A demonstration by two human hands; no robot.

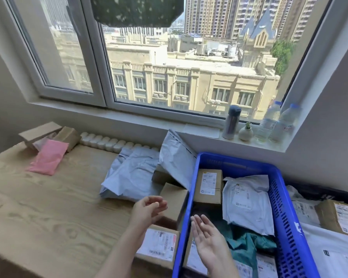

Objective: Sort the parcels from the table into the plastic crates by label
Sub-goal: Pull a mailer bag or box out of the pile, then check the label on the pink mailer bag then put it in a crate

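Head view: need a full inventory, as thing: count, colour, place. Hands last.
table: one, light wood, left and centre
crate: one, blue, right of centre
in crate: brown box, pale grey mailer, teal bag, labelled parcels at near end
loose mailers: two, pale grey, left of crate
loose boxes: at least three, brown, along crate's left wall
pink mailer: one, far left of table
far boxes: two, brown, behind pink mailer
right-side parcels: brown box and white mailers, right of crate
sill: grey flask, white vase, two clear bottles
left hand: open, above loose boxes
right hand: open, over crate's near left side
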